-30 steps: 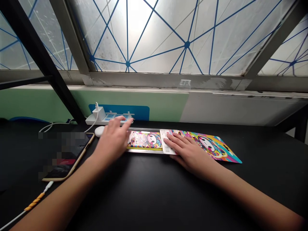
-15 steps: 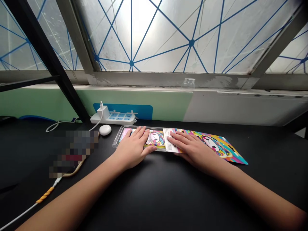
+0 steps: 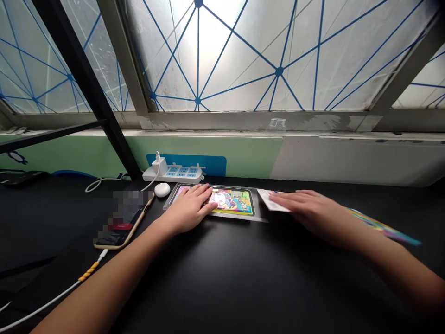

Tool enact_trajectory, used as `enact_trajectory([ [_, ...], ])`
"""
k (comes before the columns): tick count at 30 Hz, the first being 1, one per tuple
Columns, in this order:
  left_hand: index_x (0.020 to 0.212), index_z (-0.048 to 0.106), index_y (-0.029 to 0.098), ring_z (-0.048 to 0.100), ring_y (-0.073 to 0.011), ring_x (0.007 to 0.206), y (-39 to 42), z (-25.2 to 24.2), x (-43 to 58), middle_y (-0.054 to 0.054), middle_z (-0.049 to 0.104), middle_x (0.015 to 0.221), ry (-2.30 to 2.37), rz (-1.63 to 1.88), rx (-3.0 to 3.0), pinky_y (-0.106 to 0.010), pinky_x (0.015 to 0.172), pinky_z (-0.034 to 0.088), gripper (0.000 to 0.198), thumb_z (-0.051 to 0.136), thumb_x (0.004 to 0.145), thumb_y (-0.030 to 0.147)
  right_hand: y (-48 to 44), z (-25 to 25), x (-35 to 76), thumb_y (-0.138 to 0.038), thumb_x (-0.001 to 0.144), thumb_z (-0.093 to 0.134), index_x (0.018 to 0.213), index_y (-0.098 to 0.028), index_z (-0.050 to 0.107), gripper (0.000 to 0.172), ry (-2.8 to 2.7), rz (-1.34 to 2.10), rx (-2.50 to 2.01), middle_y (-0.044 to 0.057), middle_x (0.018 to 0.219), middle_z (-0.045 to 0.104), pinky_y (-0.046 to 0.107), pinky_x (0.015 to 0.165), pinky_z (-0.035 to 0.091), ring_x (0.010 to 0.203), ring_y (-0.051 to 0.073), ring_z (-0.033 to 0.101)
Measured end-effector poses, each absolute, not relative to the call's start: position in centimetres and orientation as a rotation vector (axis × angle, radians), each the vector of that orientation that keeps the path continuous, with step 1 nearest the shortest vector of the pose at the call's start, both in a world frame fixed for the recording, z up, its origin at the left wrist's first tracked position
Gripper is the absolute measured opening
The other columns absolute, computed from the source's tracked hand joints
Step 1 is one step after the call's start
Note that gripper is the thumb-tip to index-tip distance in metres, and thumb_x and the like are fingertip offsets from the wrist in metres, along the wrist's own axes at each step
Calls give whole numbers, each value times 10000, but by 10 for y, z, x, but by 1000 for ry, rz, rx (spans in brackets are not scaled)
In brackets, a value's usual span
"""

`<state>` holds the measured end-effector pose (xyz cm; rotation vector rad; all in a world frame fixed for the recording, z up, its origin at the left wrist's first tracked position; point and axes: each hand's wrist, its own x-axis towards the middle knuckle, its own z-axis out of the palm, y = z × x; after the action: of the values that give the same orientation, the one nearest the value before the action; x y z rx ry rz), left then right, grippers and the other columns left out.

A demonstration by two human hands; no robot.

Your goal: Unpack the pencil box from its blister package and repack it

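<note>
My left hand [image 3: 189, 208] lies flat, fingers spread, on the left end of a clear plastic tray [image 3: 255, 209] that holds a colourful cartoon pack [image 3: 234, 202]. My right hand [image 3: 311, 209] rests fingers together on a colourful printed backing card [image 3: 382, 227], pressing its white barcoded end [image 3: 269, 199]. The card now sits apart from the tray, to its right, and looks slightly lifted at my hand. Both lie on a black table [image 3: 225, 278].
A white power strip [image 3: 174, 173] with a plugged charger stands by the green wall. A white earbud case [image 3: 162, 189] and a phone [image 3: 123, 221] on a cable [image 3: 62, 293] lie to the left. A black diagonal beam [image 3: 90, 88] crosses the window.
My left hand came down from the power strip onto the tray. My right hand has slid the card out to the right, uncovering the pack in the tray. The camera tilted slightly.
</note>
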<state>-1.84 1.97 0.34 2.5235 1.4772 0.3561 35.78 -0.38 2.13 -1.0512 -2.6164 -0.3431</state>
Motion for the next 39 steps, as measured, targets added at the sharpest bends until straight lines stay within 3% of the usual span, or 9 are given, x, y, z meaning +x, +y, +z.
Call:
enact_trajectory([
  [3, 1488, 500, 222, 327, -332, 1505, 21, -3, -16, -120, 411, 1605, 1473, 479, 2535, -571, 1204, 242, 584, 363, 1031, 558, -13, 43, 363, -181, 989, 409, 1375, -343, 600, 460, -2476, -480, -1069, 1, 1231, 755, 464, 881, 545, 932, 251, 745],
  [8, 1519, 414, 176, 373, -267, 1488, 15, -6, -1, -146, 431, 1590, 1416, 783, 2516, -470, 1213, 313, 522, 392, 1042, 386, -54, 46, 314, -65, 938, 398, 1466, -193, 486, 550, -2487, -634, -1008, 85, 1407, 648, 495, 1073, 460, 1195, 255, 667],
  [10, 1493, 428, 187, 425, -235, 1455, 11, -4, 3, -135, 485, 1545, 1271, 1084, 2499, -413, 1198, 360, 483, 425, 1027, 311, -80, 37, 279, -16, 898, 378, 1403, -85, 545, 536, -2536, -723, -930, 154, 1384, 655, 513, 1072, 459, 1240, 299, 638],
  [13, 1397, 514, 197, 498, -223, 1389, 9, 1, 2, -123, 581, 1438, 1115, 1335, 2518, -400, 1181, 392, 400, 445, 1004, 226, -114, 14, 231, -92, 913, 406, 1331, -70, 621, 470, -2573, -765, -748, 164, 1358, 669, 510, 1014, 502, 1208, 354, 652],
  [17, 1354, 559, 182, 490, -257, 1391, 18, 1, -11, -130, 573, 1454, 1403, 1128, 2548, -448, 1188, 376, 376, 472, 1000, 276, -124, -16, 194, -225, 956, 489, 1186, -120, 716, 340, -2567, -614, -637, 125, 1150, 777, 467, 922, 564, 1017, 340, 736],
  [19, 1344, 579, 164, 474, -291, 1406, 25, -3, -18, -149, 565, 1465, 1531, 996, 2520, -488, 1180, 378, 390, 466, 1012, 336, -112, -20, 182, -463, 994, 490, 1302, -107, 663, 502, -2711, -379, -706, 177, 1271, 718, 482, 908, 575, 1099, 377, 703],
  [22, 1306, 626, 161, 480, -323, 1402, 29, -6, -22, -161, 585, 1448, 1562, 847, 2527, -509, 1144, 415, 402, 466, 1016, 388, -85, -13, 168, -670, 972, 426, 1465, -107, 529, 755, -2865, 43, -854, 228, 1467, 560, 557, 1065, 475, 1348, 417, 522],
  [27, 1312, 636, 202, 553, -308, 1320, 20, 3, -19, -135, 616, 1406, 1550, 659, 2596, -463, 1100, 460, 436, 504, 991, 466, -56, -7, 162, -548, 1039, 355, 1542, -168, 432, 636, -2772, 455, -972, 160, 1631, 352, 546, 1238, 221, 1525, 339, 248],
  [39, 1359, 591, 200, 522, -311, 1351, 18, 4, -18, -143, 543, 1481, 1593, 504, 2610, -458, 1110, 435, 515, 409, 1021, 542, -40, -11, 171, -458, 1040, 451, 1488, -210, 514, 516, -2729, 475, -871, 105, 1617, 400, 494, 1258, 210, 1522, 285, 279],
])
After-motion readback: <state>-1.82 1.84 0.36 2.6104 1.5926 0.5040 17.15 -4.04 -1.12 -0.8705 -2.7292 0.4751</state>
